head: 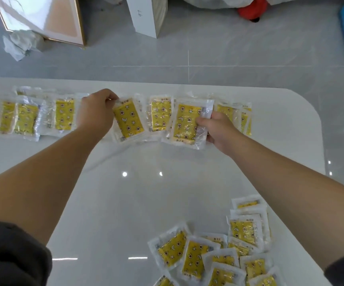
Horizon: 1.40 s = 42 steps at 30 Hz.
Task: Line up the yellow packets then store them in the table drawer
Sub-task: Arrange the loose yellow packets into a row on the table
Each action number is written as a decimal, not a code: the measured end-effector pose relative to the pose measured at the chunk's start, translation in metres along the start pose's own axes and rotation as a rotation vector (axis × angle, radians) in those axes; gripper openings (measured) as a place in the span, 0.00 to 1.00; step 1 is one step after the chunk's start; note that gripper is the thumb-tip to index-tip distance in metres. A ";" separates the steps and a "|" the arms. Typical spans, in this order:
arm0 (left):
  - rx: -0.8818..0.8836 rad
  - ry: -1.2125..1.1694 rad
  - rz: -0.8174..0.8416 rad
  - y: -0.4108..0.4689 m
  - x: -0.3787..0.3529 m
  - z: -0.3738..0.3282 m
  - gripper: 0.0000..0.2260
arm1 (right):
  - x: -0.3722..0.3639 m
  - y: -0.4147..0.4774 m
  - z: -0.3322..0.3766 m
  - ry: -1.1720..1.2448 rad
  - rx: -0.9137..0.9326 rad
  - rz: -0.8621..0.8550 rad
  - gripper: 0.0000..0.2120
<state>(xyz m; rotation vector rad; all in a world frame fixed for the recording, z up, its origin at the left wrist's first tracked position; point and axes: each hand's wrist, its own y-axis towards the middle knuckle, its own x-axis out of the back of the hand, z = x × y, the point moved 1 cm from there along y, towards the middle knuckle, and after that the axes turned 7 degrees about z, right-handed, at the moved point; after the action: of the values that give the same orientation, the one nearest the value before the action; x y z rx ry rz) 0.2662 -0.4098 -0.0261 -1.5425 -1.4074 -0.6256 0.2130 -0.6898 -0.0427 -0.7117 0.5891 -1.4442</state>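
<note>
My left hand (99, 112) pinches the tilted packet (128, 123) just right of it, likely squaring it. My right hand (218, 131) clutches the next packet (185, 122) edgewise, probably for slotting alongside; loose pile (218, 250) behind that wrist.

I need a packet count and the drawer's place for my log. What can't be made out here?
- Drawer: nowhere in the head view; the table shows only its top.
- Far row of packets: left end cut by the picture edge; overlaps hide the count.
- Near pile: cut by the bottom edge.
- Print on packets: too small, blurred.
</note>
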 end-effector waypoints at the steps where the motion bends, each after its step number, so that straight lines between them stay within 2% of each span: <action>1: 0.022 0.002 -0.004 0.006 0.005 0.012 0.11 | -0.015 0.004 0.004 -0.027 0.005 0.001 0.02; 9: -0.033 0.118 0.087 0.050 0.035 0.079 0.11 | -0.119 0.034 0.024 -0.149 0.036 -0.096 0.04; 13: -0.042 0.182 0.104 0.066 0.042 0.097 0.13 | -0.154 0.047 0.031 -0.187 0.103 -0.158 0.09; 18: -0.081 0.136 0.110 0.066 0.035 0.111 0.15 | -0.166 0.042 0.029 -0.384 0.208 -0.370 0.07; 22: -0.113 0.071 0.012 0.039 0.033 0.109 0.14 | -0.157 0.023 0.018 -0.602 0.299 -0.430 0.13; 29: -0.266 -0.123 0.044 -0.050 0.010 0.091 0.11 | -0.135 -0.036 -0.042 -0.660 0.280 -0.290 0.08; 33: -0.250 -0.174 0.126 -0.106 -0.024 0.080 0.10 | -0.107 -0.074 -0.091 -0.724 0.225 -0.218 0.07; 39: -0.245 -0.151 0.313 -0.206 -0.085 0.056 0.08 | -0.052 -0.123 -0.155 -0.810 0.155 -0.143 0.05; 42: -0.192 -0.019 0.438 -0.253 -0.114 0.044 0.10 | -0.029 -0.147 -0.178 -0.884 0.177 -0.053 0.06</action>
<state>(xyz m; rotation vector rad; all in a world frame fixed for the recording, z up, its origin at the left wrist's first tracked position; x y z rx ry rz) -0.0085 -0.4475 -0.0692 -1.9383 -0.9939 -0.4855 -0.0188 -0.6738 -0.0544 -1.1210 -0.2401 -1.0604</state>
